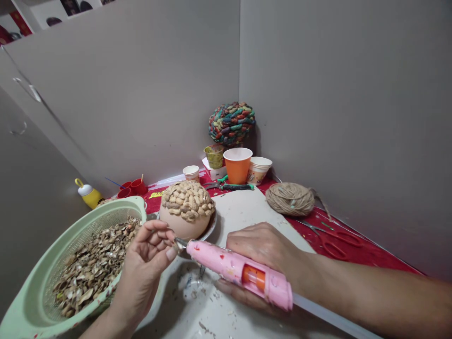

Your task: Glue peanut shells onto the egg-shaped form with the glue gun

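Note:
My right hand [261, 249] is wrapped round a pink glue gun [226, 263] with a clear glue stick out of its back. Its metal nozzle points left, at the fingertips of my left hand [151, 245]. Those fingers are pinched on a small piece, perhaps a shell, mostly hidden by the fingers and nozzle. Just behind stands a smooth beige ball [185, 226], its top covered with peanut shells [189, 200], in a dish. At the left, a green colander [33, 292] holds many loose shell pieces [95, 268].
Twine [289, 198] and red-handled scissors [334, 247] lie at the right. Behind the ball are pliers [233, 187], an orange cup [238, 167], paper cups [259, 170] and a multicoloured shell-covered ball [232, 123]. Red cups [137, 187] and a yellow bottle [91, 197] stand at the back left.

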{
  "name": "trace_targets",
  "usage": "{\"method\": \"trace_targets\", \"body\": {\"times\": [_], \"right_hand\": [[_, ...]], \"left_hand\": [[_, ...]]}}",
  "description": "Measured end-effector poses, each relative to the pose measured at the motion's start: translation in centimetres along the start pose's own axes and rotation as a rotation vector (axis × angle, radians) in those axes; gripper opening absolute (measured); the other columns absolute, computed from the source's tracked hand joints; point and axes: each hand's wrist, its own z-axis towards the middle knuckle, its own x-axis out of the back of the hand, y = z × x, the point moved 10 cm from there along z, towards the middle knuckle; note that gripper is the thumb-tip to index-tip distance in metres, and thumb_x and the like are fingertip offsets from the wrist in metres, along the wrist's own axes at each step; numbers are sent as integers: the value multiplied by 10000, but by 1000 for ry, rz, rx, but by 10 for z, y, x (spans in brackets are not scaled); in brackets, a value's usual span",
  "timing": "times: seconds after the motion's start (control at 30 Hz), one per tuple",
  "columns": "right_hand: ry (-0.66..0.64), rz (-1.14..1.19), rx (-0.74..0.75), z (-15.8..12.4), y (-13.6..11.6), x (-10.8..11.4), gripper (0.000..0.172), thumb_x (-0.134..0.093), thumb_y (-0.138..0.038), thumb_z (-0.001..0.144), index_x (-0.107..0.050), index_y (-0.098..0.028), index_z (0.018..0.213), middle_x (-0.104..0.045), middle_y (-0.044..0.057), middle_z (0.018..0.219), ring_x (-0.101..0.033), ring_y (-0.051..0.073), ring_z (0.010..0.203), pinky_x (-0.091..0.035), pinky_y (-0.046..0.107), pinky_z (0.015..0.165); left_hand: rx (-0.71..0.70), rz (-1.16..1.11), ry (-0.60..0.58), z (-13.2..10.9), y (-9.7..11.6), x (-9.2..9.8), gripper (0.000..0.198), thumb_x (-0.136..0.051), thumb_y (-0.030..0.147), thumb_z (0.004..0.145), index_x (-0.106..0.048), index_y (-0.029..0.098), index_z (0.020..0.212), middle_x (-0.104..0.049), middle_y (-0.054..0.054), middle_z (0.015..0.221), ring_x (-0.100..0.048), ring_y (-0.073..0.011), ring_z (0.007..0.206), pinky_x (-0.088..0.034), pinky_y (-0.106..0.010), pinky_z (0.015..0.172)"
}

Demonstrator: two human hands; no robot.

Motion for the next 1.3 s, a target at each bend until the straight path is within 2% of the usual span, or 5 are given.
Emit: {"method": "trace_targets", "body": {"times": [0.33, 0.53, 0.9, 1.3], "right_hand": [[-2, 22, -4, -1, 0, 0, 378, -528, -428, 894, -452, -177, 621, -458, -40, 543, -320, 77, 456, -193, 257, 458], [51, 8, 24, -1, -1, 1, 364, -542, -432, 875, -437, -185, 629, -449, -44, 545, -308, 84, 466, -183, 268, 468], [18, -65, 36, -6, -1, -7, 320, -556, -397, 852, -420, -194, 647, -463, -36, 560, -346, 89, 471, -178, 277, 494], [19, -73, 77, -6, -6, -4, 338, -584, -413, 849, -424, -190, 651, -453, -39, 566, -343, 88, 488, -176, 291, 500]], "left_hand": [[-31, 20, 14, 0, 4, 3, 379, -804, 158, 699, -617, 220, 1022, -639, -23, 886, -595, -109, 812, -500, -191, 751], [-73, 39, 31, 0, 10, 4, 350, -810, 153, 689, -638, 209, 988, -635, -18, 857, -597, -101, 781, -499, -171, 720], [-109, 39, 50, 0, 12, 8, 344, -802, 155, 702, -641, 226, 997, -631, -11, 876, -605, -95, 792, -505, -172, 746], [-156, 63, 82, 1, 19, 9, 348, -811, 163, 688, -644, 233, 986, -634, -6, 864, -604, -95, 784, -504, -175, 740]]}}
